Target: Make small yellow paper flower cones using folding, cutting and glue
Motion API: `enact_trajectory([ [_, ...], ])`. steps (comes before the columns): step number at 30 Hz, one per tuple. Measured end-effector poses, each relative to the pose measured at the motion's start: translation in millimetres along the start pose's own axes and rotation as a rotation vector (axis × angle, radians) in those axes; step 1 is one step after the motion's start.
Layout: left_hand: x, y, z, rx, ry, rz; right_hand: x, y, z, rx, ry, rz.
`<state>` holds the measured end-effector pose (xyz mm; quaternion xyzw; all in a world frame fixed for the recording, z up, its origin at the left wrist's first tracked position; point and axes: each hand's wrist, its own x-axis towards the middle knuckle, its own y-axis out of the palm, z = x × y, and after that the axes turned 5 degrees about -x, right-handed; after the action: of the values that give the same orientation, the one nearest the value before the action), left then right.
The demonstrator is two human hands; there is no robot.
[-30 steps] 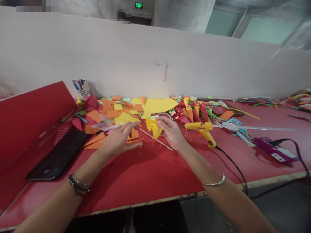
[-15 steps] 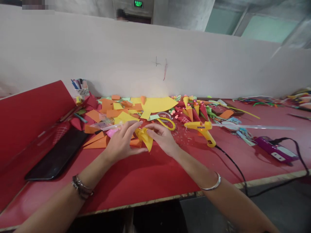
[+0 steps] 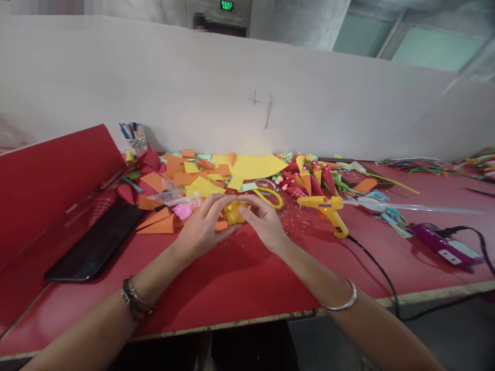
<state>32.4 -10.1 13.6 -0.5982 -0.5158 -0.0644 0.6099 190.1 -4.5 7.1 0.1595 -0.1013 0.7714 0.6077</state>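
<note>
Head view.

- Item in hand: yellow paper piece [image 3: 236,211], folded and crumpled into a small bundle, held just above the red table [image 3: 232,278], in front of the scrap pile.
- Left hand [image 3: 203,226]: fingers closed on the bundle's left side, thumb underneath.
- Right hand [image 3: 263,220]: fingertips pinched on its right side; both hands touch it at once.
- Handling, as judged: very light, thin and soft, creases readily and tears if pulled. It is not slippery. Best taken at the folded edges with fingertips on opposite sides and light pressure.
- Behind the hands: yellow-handled scissors [image 3: 267,196], large yellow sheet [image 3: 255,166], orange paper scraps [image 3: 162,224], pink scrap [image 3: 182,210].
- To the right: yellow glue gun [image 3: 327,208] with clear glue stick [image 3: 406,207], corded; paper cones [image 3: 309,178]; purple power strip [image 3: 444,247], well apart.
- To the left: black phone [image 3: 96,242] lying flat; pen cup [image 3: 133,136] against the white partition [image 3: 193,93].
</note>
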Motion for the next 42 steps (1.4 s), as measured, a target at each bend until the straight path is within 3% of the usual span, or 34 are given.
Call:
enact_trajectory([
  [12, 2.0, -2.5, 3.3, -0.093, -0.101, 0.001, 0.1, -2.9, 4.3, 0.018, 0.002, 0.064],
  [19, 2.6, -1.9, -0.2, -0.231, -0.271, 0.027, -0.5, -3.3, 2.6, -0.074, -0.045, 0.084],
  [34, 4.0, -3.2, -1.3, -0.384, -0.36, 0.081, -3.2, -8.0, 6.2, -0.268, -0.118, 0.163],
  [39, 3.1, -1.6, -1.8, -0.57, -0.428, 0.094, -1.1, -7.9, 5.1, -0.328, -0.204, 0.109],
  [42, 1.9, -1.3, -1.4, -0.635, -0.415, 0.088, -0.4, -7.8, 3.6, -0.283, -0.166, 0.076],
])
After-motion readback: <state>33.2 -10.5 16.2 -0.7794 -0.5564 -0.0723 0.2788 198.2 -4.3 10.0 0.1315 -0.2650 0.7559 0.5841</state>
